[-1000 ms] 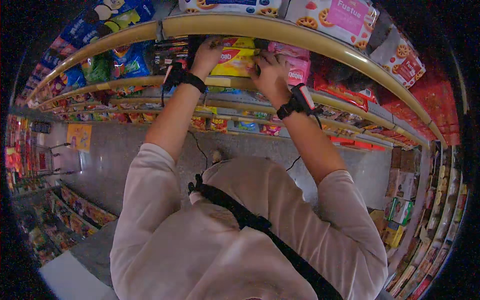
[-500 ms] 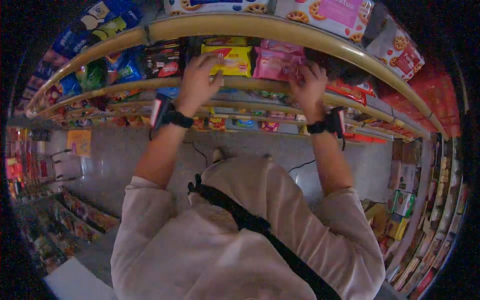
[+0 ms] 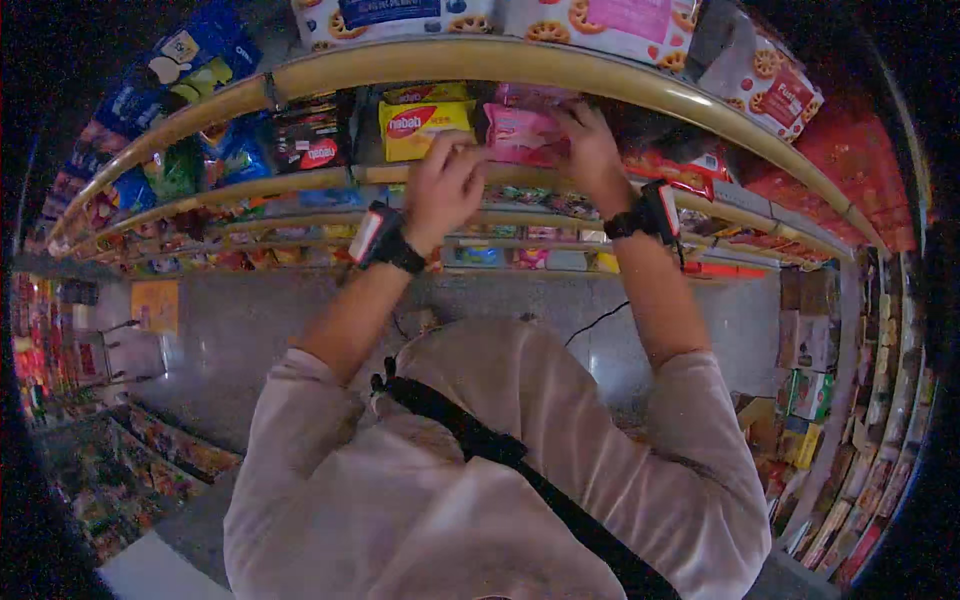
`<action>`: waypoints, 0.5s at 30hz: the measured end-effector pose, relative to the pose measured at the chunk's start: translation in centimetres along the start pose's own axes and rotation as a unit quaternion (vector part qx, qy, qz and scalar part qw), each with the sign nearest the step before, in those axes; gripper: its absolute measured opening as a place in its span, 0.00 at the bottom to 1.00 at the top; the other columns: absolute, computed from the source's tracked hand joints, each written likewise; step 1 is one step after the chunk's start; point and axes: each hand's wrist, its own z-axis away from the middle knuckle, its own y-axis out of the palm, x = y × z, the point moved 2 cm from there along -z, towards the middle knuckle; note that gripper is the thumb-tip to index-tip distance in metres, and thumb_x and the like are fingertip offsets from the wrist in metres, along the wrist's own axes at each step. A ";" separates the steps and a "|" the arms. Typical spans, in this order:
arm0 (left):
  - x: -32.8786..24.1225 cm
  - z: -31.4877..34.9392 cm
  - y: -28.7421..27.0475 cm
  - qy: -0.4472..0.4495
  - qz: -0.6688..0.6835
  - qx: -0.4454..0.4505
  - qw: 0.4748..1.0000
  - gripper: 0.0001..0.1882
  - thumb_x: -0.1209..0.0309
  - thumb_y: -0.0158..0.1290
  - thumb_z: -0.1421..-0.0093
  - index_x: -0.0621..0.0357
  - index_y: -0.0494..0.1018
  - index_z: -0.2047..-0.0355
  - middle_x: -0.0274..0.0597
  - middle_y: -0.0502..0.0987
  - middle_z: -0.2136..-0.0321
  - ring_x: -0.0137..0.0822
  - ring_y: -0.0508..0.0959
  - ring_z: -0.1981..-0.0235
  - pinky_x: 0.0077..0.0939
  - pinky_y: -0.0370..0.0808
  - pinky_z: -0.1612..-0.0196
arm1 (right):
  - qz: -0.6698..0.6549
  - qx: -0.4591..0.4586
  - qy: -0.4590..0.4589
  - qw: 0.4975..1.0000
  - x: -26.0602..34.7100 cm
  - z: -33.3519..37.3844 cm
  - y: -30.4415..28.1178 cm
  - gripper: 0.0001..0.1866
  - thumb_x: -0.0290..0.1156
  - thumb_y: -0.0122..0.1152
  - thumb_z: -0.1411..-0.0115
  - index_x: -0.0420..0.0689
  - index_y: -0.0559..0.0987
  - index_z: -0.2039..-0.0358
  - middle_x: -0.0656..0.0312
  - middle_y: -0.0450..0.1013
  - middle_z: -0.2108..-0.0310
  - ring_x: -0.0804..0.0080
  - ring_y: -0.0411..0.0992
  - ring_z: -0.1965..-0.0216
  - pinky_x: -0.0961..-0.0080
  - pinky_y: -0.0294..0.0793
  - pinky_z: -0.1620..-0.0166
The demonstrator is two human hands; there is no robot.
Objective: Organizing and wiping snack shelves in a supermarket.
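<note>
A pink snack packet [image 3: 525, 134] lies in the row on the second shelf, with another pink packet behind it. My right hand [image 3: 592, 155] is at its right edge with fingers stretched forward; whether they touch the wrapper is hard to tell. My left hand [image 3: 445, 190] is in front of the shelf, fingers loosely bent and apart, nothing visible in them. It overlaps the lower right corner of a yellow packet [image 3: 405, 132], which sits left of the pink one. Both wrists carry black straps with small devices.
A curved yellowish shelf rail [image 3: 420, 62] runs above the packets, with white biscuit bags [image 3: 590, 25] on the shelf over it. Dark packets [image 3: 310, 140] stand to the left, red packets [image 3: 675, 170] to the right. Lower shelves hold more snacks. Cartons [image 3: 812, 340] stand at the right.
My left hand has moved right and toward me, from the yellow packet toward the pink one. My right hand has shifted slightly left and farther in. The view has shifted a little.
</note>
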 end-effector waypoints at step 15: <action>1.6 -12.1 11.0 -0.029 -0.098 0.378 0.920 0.29 0.54 0.55 0.40 0.50 0.68 0.41 0.47 0.74 0.44 0.50 0.72 0.43 0.42 0.65 0.38 | -0.054 -0.096 0.087 0.990 2.4 13.5 -10.9 0.20 0.17 0.68 0.56 0.45 0.80 0.60 0.55 0.73 0.60 0.56 0.73 0.58 0.65 0.75 0.58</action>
